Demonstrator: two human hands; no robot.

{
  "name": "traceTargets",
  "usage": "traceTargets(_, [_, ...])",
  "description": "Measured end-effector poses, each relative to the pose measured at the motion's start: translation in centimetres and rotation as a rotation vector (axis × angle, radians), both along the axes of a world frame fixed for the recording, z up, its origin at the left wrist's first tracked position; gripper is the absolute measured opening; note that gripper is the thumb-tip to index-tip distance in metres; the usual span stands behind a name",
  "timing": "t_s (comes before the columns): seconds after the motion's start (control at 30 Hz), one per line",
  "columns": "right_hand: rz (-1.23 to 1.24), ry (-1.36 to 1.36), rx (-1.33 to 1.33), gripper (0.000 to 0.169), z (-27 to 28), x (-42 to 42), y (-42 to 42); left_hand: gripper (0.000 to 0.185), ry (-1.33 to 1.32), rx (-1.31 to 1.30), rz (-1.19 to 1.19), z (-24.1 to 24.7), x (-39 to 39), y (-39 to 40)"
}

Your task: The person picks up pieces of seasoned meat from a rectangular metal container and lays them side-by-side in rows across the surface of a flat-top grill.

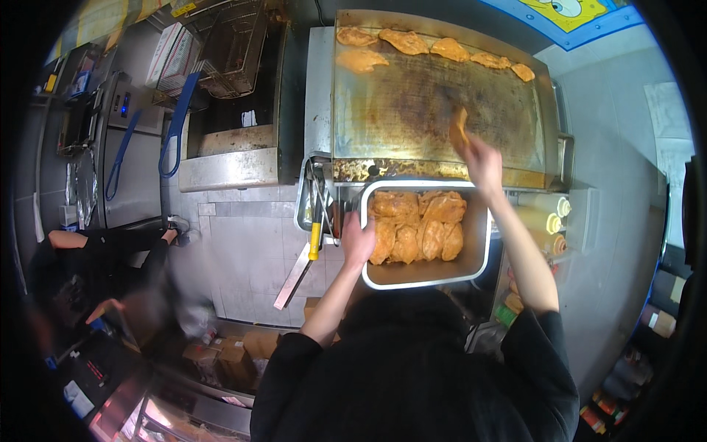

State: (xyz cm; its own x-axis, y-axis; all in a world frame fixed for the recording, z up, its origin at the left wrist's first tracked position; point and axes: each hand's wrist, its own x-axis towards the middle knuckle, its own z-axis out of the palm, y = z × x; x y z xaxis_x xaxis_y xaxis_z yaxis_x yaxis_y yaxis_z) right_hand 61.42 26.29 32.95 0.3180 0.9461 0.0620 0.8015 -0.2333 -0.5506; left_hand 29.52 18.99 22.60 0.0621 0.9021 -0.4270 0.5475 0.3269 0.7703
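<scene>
With my right hand point(485, 166) I hold a piece of marinated meat point(458, 130) above the front of the flat-top griddle point(420, 110). Blur hides the tips of those fingers. My left hand point(358, 237) grips the left rim of a deep metal pan point(431, 276). Orange-coated meat pieces point(409, 226), possibly chicken, fill the pan's back and left, leaving bare metal at its front and right side. Several more pieces point(406, 42) lie along the griddle's back edge, with another piece point(362, 61) in front of them at the left.
Left of the pan, a metal container point(309, 204) holds tongs and a yellow-handled tool point(315, 240). Squeeze bottles point(552, 222) stand at the right. A fryer point(232, 160) with a wire basket point(232, 50) is further left. Another person point(105, 265) in dark clothing is at the far left.
</scene>
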Motion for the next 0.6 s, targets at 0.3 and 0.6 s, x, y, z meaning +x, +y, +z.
traceTargets(0.3, [0.504, -0.926, -0.004, 0.031, -9.0, 0.9, 22.5, 0.027, -0.096, 0.072, 0.085, -0.7, -0.1, -0.9])
traceTargets(0.6, [0.668, -0.870, -0.053, 0.046, -7.7, 2.0, 21.7, 0.026, -0.141, 0.112, 0.123, -0.5, 0.3, -0.8])
